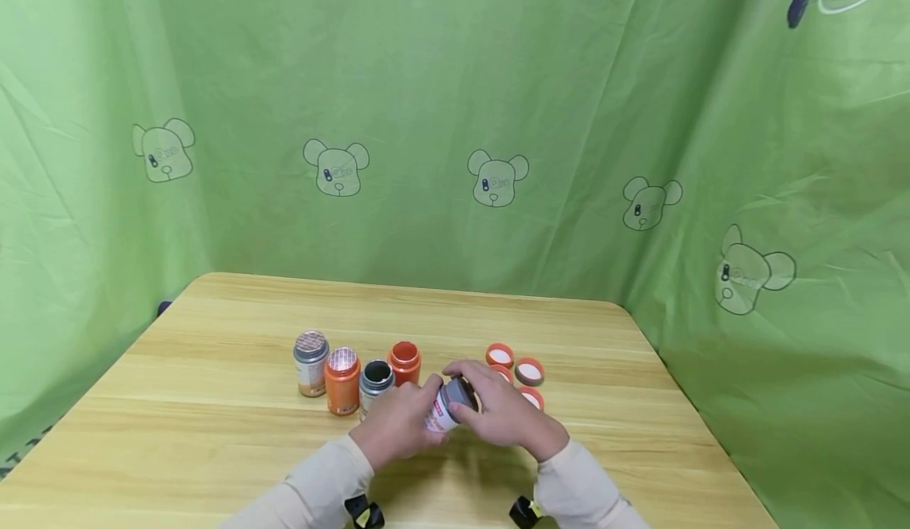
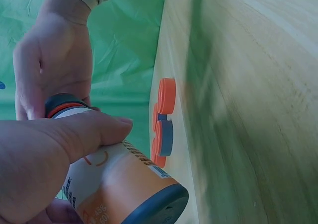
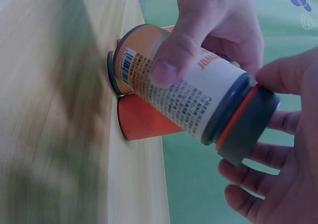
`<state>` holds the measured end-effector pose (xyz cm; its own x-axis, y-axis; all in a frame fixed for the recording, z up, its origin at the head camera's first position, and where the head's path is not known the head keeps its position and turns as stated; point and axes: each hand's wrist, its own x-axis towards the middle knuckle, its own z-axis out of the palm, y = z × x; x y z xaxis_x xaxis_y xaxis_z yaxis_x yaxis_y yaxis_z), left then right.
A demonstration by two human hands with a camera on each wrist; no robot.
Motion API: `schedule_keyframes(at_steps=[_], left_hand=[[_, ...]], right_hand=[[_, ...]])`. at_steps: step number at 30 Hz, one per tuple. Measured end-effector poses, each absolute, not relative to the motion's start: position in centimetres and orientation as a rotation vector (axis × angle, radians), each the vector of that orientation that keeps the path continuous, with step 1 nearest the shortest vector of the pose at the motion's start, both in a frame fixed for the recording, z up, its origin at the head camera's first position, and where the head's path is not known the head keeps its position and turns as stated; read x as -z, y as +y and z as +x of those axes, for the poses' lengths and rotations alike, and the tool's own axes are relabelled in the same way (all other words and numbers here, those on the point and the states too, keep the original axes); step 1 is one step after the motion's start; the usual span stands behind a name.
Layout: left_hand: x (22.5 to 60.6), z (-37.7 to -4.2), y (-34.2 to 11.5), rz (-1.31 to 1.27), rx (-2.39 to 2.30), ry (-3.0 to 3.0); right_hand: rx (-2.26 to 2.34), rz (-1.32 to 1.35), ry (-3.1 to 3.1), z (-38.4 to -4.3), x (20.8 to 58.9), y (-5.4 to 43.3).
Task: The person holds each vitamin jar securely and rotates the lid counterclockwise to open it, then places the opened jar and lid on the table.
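A bottle (image 1: 439,414) with a white and orange label and dark grey base is held tilted above the table. My left hand (image 1: 398,422) grips it round the body, thumb across the label (image 3: 184,92). At its mouth is a dark grey cap (image 3: 252,123) with an orange inner ring. The fingers and thumb of my right hand (image 1: 505,409) hold that cap at its edges. Just left of the hands stand an uncapped grey bottle (image 1: 377,374) and an uncapped orange bottle (image 1: 405,362); the left hand partly hides the grey one.
Further left stand a grey bottle (image 1: 311,365) and an orange bottle (image 1: 343,387), both with silvery tops. Several loose caps, such as an orange one (image 1: 500,354) and a grey one (image 1: 529,371), lie beyond the right hand on the wooden table (image 1: 213,403). Green curtains (image 1: 426,237) surround it.
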<state>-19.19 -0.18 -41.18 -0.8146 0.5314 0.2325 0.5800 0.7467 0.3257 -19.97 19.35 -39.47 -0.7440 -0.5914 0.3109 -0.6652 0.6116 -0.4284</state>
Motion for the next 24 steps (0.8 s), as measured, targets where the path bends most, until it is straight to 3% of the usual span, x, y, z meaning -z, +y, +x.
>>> schedule_keyframes(at_steps=[9, 19, 24], left_hand=[[41.27, -19.12, -0.03, -0.899, 0.596, -2.824], [41.36, -19.13, -0.18, -0.906, 0.576, -2.813], [41.35, -19.09, -0.16, -0.916, 0.587, -2.796]], right_hand=[[-0.720, 0.962, -2.728, -19.85, 39.56, 19.26], [-0.818, 1.091, -2.733, -19.75, 39.54, 19.42], [-0.762, 1.019, -2.739, -19.71, 39.55, 19.28]])
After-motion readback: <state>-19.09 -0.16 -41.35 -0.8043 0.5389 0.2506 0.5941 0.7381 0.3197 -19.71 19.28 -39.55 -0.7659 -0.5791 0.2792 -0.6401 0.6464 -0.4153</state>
